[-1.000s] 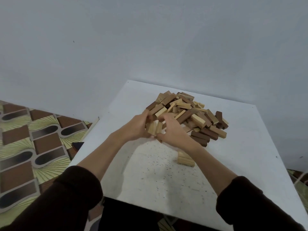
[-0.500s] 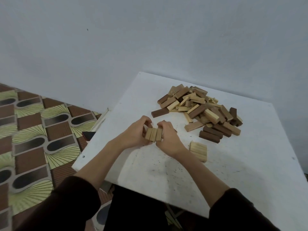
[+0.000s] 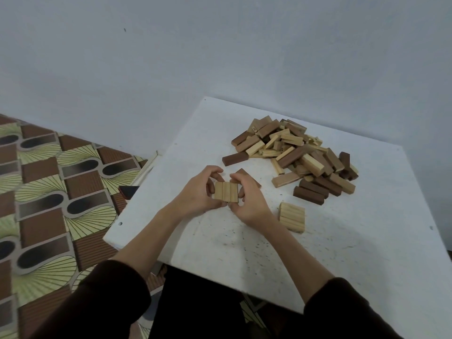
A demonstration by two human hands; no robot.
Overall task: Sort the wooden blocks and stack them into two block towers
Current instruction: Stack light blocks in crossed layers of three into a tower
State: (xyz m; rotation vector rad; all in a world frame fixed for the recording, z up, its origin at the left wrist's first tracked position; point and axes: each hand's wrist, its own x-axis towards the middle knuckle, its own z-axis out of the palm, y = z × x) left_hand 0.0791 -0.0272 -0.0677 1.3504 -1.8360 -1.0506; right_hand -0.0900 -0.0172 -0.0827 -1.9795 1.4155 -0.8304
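Three light wooden blocks (image 3: 226,194) lie side by side as one flat row, held between both hands above the white table (image 3: 354,241). My left hand (image 3: 198,194) grips the row's left side, and my right hand (image 3: 249,199) grips its right side. To the right of my right hand a small stack of light blocks (image 3: 292,217) rests on the table. A mixed heap of light and dark blocks (image 3: 298,152) lies at the table's far side. One dark block (image 3: 235,158) lies apart at the heap's left; another dark block (image 3: 252,179) shows behind my right hand.
The table's left edge drops to a patterned brown and green floor (image 3: 49,187). A dark flat object (image 3: 128,192) lies on the floor by that edge. A plain grey wall stands behind the table.
Both hands have drawn back from the heap toward me, carrying three light blocks squared into a flat row. The camera view has shifted left, so the heap now sits further right.
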